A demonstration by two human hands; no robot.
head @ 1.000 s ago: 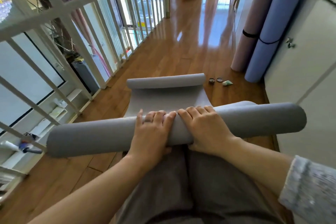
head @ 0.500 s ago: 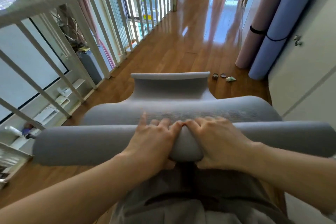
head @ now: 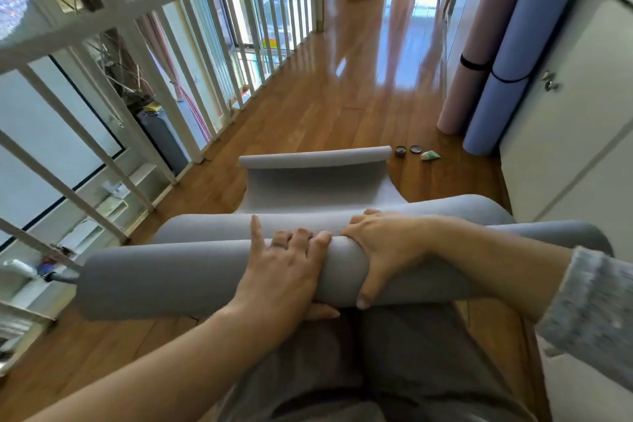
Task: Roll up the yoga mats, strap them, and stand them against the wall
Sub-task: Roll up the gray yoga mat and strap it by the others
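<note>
As hands grip, mat between, (seemingly) raised

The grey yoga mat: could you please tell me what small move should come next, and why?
Probably roll the grey yoga mat another turn forward: both the left hand and right hand grip the roll, and a slack hump lies unrolled ahead.

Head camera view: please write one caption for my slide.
The left hand and right hand grip a partly rolled grey mat; a pink mat and a blue mat stand upright, strapped.
</note>
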